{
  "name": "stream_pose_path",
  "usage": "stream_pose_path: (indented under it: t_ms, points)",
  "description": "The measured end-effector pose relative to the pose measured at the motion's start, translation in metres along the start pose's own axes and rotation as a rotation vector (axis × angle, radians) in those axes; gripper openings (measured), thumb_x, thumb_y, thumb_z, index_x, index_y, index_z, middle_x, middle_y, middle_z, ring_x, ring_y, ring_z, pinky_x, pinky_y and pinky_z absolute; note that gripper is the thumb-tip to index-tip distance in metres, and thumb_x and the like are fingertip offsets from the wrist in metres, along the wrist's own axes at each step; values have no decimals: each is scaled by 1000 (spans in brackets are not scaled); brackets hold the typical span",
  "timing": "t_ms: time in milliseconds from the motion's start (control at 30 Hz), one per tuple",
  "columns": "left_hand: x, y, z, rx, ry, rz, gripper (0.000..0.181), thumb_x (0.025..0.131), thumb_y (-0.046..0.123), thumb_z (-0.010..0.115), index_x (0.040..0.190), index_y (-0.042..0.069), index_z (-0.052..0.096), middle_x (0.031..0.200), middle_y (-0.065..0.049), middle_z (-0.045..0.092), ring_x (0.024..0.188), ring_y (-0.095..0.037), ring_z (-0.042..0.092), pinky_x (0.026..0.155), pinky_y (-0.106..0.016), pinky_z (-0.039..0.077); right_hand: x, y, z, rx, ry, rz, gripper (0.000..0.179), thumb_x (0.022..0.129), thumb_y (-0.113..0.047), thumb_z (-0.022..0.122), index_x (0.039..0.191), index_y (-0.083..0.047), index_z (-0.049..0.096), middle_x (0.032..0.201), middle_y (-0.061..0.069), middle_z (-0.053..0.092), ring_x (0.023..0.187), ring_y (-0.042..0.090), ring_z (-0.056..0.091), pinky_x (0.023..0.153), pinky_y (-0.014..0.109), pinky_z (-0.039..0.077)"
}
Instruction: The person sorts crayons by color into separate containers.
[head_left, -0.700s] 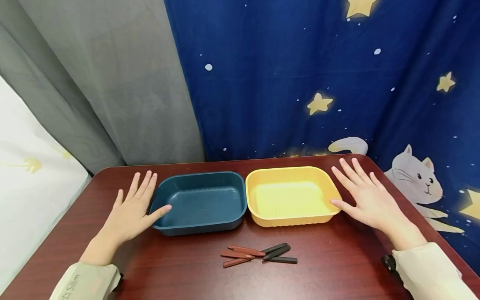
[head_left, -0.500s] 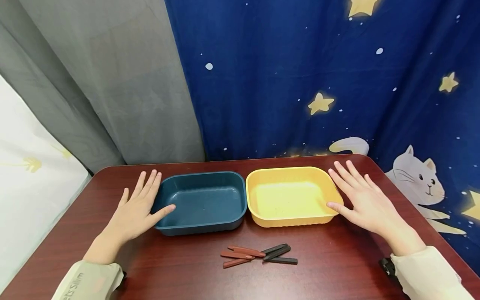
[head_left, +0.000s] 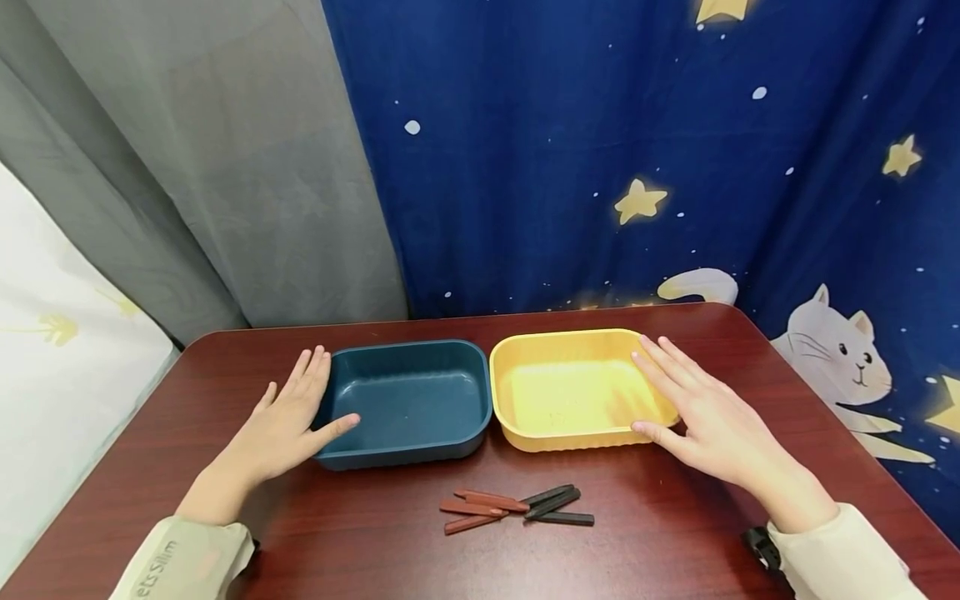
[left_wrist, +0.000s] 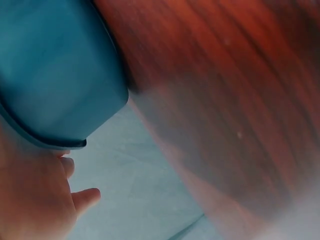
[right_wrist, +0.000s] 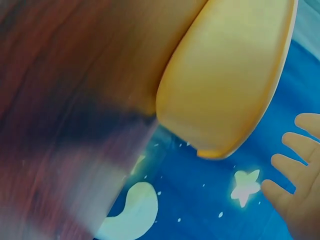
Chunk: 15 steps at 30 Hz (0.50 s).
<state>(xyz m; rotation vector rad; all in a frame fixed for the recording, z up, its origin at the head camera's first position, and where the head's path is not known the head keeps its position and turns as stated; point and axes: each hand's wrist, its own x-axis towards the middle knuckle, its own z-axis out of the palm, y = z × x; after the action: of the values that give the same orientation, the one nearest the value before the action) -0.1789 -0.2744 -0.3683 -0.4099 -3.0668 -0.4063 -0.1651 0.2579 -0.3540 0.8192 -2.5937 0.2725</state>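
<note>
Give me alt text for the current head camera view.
An outstretched left hand flanks a blue bin, an outstretched right hand the yellow bin beside it. Reddish sticks and black sticks overlap on the table in front; a starry curtain hangs behind.

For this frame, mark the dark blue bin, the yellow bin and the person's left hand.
Dark blue bin (head_left: 407, 408): head view, on its inner floor.
Yellow bin (head_left: 572, 402): head view, on its inner floor.
Left hand (head_left: 281, 427): head view, on its back.
</note>
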Motion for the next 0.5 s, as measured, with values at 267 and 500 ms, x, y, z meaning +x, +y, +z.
stream_pose_path:
  t_ms: [267, 500]
  points:
    - [1, 7, 1, -6, -23, -2, 103, 92, 68, 51, 160, 11, -3, 168, -4, -8, 156, -29, -6, 112, -75, 13, 2, -19, 4, 18, 11, -68, 77, 86, -42, 74, 153, -24, 40, 155, 5, 43, 144, 29, 39, 116, 7, 4]
    - [2, 5, 3, -55, -40, 10, 102, 94, 65, 52, 160, 8, -2, 168, -5, -9, 155, -31, -11, 111, -75, 15, 3, -37, 6, 50, 13, -141, 72, 87, -45, 72, 150, -24, 45, 151, 3, 48, 141, 25, 41, 116, 5, 4]
